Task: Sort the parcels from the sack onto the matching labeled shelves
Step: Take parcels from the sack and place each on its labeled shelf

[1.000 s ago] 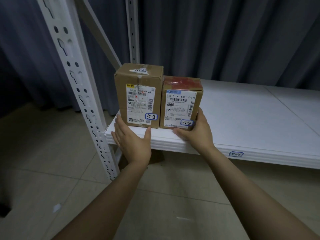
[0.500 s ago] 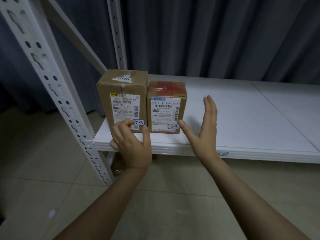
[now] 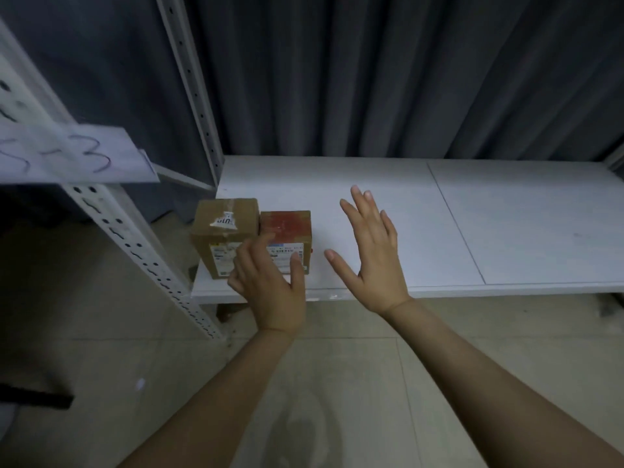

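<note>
Two cardboard parcels stand side by side at the left end of the white shelf (image 3: pixel 439 217). The taller brown parcel (image 3: pixel 224 231) is on the left; the parcel with red tape on top (image 3: pixel 287 228) touches its right side. My left hand (image 3: pixel 270 285) hovers in front of both, fingers loosely spread, covering part of their labels and holding nothing. My right hand (image 3: pixel 369 255) is raised to the right of the red-topped parcel, fingers straight and spread, apart from it. A white paper sign (image 3: pixel 74 157) with handwritten "5-3" hangs on the near upright.
A white perforated upright (image 3: pixel 135 251) slants down at the left, close to my left arm. A second upright (image 3: pixel 192 86) stands behind the parcels. Dark grey curtain (image 3: pixel 371 72) hangs behind the shelf. Beige tiled floor (image 3: pixel 337 400) lies below. A dark object (image 3: pixel 33 396) sits low at left.
Both hands have let go of the parcels and drawn back; the right hand has opened and moved right. My view has risen, now looking down on the parcel tops.
</note>
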